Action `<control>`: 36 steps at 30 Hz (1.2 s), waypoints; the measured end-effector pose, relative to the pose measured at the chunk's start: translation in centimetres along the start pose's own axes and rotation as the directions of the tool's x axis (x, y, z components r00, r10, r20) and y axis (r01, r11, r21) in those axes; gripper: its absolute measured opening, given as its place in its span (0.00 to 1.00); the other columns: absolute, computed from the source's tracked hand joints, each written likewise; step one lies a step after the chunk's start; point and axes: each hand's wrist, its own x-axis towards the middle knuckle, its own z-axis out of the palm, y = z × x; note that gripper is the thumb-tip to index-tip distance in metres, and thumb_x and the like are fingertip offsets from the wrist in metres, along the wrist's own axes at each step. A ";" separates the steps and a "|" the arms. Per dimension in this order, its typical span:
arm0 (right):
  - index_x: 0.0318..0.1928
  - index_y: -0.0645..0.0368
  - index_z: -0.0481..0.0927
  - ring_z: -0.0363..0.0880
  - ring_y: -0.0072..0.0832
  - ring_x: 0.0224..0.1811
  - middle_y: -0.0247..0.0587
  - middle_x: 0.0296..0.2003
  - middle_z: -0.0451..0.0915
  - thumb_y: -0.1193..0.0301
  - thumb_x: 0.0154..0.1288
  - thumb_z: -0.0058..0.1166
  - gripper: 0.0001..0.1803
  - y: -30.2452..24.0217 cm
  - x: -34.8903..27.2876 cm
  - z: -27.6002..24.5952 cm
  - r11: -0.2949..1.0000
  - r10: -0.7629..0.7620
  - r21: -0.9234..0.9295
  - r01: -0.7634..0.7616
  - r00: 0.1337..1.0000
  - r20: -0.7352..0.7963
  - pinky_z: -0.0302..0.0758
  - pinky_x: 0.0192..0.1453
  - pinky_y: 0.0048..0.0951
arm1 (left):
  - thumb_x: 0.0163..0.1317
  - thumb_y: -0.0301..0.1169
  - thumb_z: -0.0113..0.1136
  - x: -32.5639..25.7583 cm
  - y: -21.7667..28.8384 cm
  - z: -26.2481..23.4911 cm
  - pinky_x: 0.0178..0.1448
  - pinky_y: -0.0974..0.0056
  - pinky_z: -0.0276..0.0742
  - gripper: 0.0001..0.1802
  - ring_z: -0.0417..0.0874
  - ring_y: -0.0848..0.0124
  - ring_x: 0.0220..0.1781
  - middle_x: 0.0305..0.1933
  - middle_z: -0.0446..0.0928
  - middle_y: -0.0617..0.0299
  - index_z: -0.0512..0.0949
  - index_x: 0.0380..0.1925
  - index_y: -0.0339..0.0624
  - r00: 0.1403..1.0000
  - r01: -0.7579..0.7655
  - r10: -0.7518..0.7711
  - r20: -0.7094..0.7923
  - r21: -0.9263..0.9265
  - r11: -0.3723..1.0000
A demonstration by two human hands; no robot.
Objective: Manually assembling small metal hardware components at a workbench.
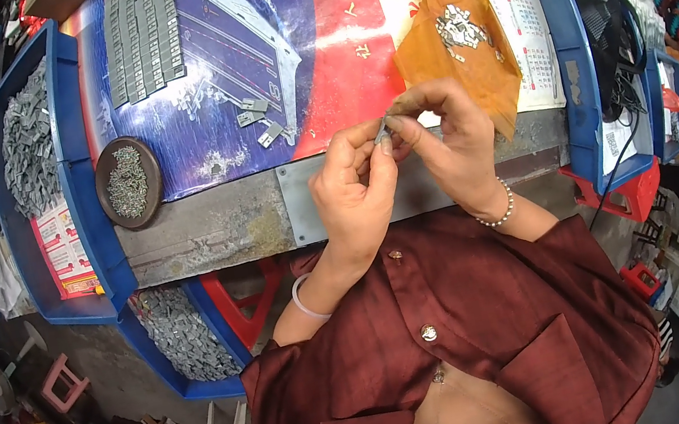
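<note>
The left hand (356, 177) and the right hand (454, 137) met above the near edge of the counter (226, 236). Each grip was narrow, thumb and forefinger pinched on a small grey part (384, 135) between the two hands; the fingertips hid most of it, so its exact shape was hard to tell. Beyond the right hand, a brown paper (422, 52) bore scattered silvery pieces (457, 26). To the left stood a round dark bowl (155, 176) of tiny metal bits (126, 184), beside a blue tray (77, 167).
</note>
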 end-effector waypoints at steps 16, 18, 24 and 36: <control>0.42 0.60 0.72 0.74 0.16 0.38 0.32 0.36 0.74 0.78 0.62 0.59 0.11 -0.5 1.4 -0.2 0.679 0.346 0.541 -0.496 0.867 0.359 0.75 0.40 0.19 | 0.61 0.16 0.55 -0.7 -0.5 -0.4 0.40 0.70 0.83 0.11 0.86 0.70 0.35 0.35 0.82 0.54 0.73 0.44 0.28 0.972 -0.218 0.226 -0.063 0.105 0.970; 0.41 0.60 0.72 0.74 0.17 0.38 0.31 0.36 0.74 0.78 0.62 0.59 0.10 -0.3 1.4 -0.4 0.449 0.366 0.652 -0.611 0.791 0.490 0.74 0.40 0.19 | 0.61 0.17 0.55 -0.6 -0.2 -0.6 0.40 0.70 0.82 0.11 0.86 0.71 0.35 0.35 0.82 0.54 0.73 0.44 0.28 0.986 -0.159 0.159 -0.051 0.011 0.987; 0.41 0.60 0.72 0.73 0.17 0.38 0.31 0.35 0.75 0.77 0.62 0.59 0.10 -1.1 0.5 0.3 0.778 0.310 0.463 -0.424 0.901 0.304 0.73 0.43 0.20 | 0.62 0.17 0.53 -0.7 0.0 -0.3 0.41 0.71 0.81 0.09 0.84 0.73 0.35 0.35 0.82 0.55 0.72 0.43 0.28 0.994 -0.077 0.073 -0.083 -0.046 0.996; 0.45 0.63 0.72 0.73 0.18 0.41 0.33 0.38 0.74 0.80 0.61 0.55 0.12 -1.8 0.6 -1.7 0.701 0.368 0.468 -0.539 0.835 0.410 0.72 0.46 0.20 | 0.64 0.18 0.52 -1.1 1.6 -1.0 0.39 0.71 0.81 0.08 0.84 0.74 0.37 0.35 0.82 0.55 0.72 0.42 0.30 0.992 0.118 -0.113 0.048 -0.119 0.986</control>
